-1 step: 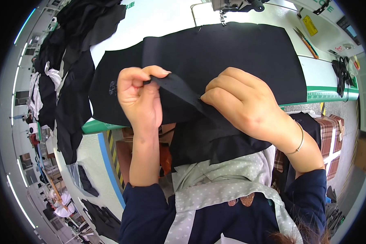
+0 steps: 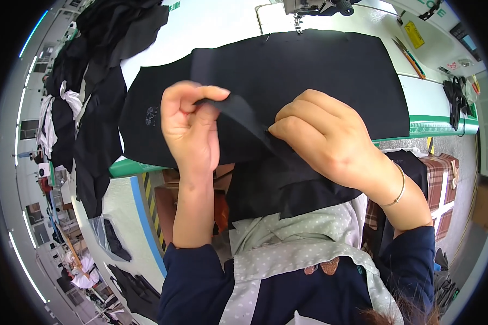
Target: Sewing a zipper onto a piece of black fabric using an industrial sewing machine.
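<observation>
Between my hands a black fabric piece is stretched, its upper edge running slantwise and its lower part hanging over my lap. My left hand pinches one end of that edge between thumb and fingers. Further along, my right hand has its fingertips closed on the same edge. Behind them a large black fabric panel lies flat on the table, with a pale printed mark near its left end. Its far edge reaches close to the presser foot of a sewing machine.
Dark cloth is heaped at the left and hangs off the white table. Thread snips lie at the back right, near black straps. A plaid cloth-covered box stands at the right, below the table's green edge.
My left hand has shifted slightly up and to the right, its fingers rolling over the fabric edge. The right hand stays almost where it was.
</observation>
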Tool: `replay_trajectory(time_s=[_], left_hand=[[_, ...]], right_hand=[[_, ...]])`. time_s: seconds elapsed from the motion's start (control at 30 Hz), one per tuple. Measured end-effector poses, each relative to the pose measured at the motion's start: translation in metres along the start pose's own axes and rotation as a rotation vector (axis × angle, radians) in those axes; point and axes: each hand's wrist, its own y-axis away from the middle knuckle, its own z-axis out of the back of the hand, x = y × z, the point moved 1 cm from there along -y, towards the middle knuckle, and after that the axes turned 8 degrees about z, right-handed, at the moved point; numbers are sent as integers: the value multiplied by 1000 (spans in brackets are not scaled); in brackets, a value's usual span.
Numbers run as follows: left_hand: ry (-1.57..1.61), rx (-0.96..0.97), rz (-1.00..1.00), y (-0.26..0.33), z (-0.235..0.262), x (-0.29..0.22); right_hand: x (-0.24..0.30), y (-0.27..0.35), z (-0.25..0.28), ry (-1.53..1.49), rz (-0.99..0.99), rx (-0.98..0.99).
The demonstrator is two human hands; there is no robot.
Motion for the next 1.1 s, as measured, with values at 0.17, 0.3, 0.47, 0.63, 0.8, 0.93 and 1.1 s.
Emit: replay_trajectory(time_s=[0.17, 0.3, 0.47, 0.63, 0.8, 0.93, 1.1], left_hand=[[221, -41, 512, 14, -48, -12], [146, 144, 535, 35, -67, -14], [-37, 6, 395, 36, -70, 1], [125, 73, 597, 33, -71, -12], [41, 125, 606, 33, -79, -19], [-56, 171, 575, 34, -80, -19], [-1, 122, 604, 39, -74, -20]], right_hand=[[0, -1, -2, 128, -22, -21], [8, -3, -4, 170, -110, 84], [8, -5, -3, 41, -131, 84], [-12, -12, 25, -50, -286, -9], [-14, -14, 12, -124, -256, -41], [-14, -13, 3, -121, -251, -68], [-32, -11, 20, 104, -254, -167]])
